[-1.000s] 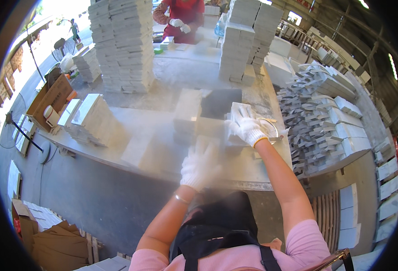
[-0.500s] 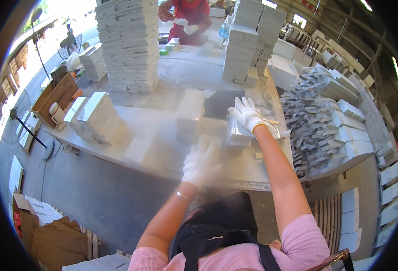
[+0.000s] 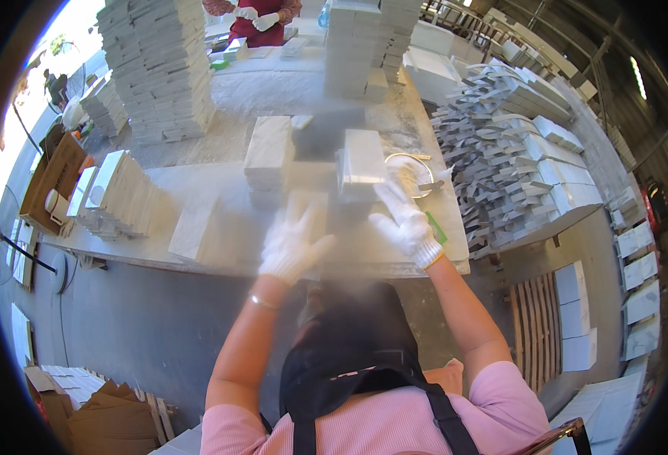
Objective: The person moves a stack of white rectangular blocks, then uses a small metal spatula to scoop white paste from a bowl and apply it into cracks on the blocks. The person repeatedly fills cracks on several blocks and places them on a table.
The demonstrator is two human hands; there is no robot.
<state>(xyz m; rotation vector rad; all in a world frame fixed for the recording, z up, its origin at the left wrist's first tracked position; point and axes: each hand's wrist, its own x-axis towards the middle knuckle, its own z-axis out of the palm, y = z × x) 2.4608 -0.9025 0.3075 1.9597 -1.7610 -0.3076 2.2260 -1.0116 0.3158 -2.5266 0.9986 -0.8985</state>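
Observation:
My left hand (image 3: 294,244), in a white knit glove, is open with its fingers apart over the near part of the worktable. Its fingertips reach a pale stone tile (image 3: 309,203); dust haze hides whether they touch. Ahead of it stands a block-like stack of marbled tiles (image 3: 268,155). My right hand (image 3: 406,226), also gloved, is open and holds nothing, its fingers stretched toward a small stack of white tiles (image 3: 363,159). Right by its fingers lies a round dish (image 3: 406,174) of pale powder with a tool across its rim. A green piece (image 3: 437,227) sits beside this hand.
Tall tile stacks (image 3: 156,68) (image 3: 353,49) rise at the far left and far middle. A leaning tile stack (image 3: 118,193) and a cardboard box (image 3: 50,182) are at left. Many stone pieces (image 3: 501,152) fill a stand at right. A gloved co-worker (image 3: 262,19) stands across the table.
My right hand has come off the small tile stack and back toward me. My left hand stays over about the same place. The whole view has shifted, so the table appears further left and up.

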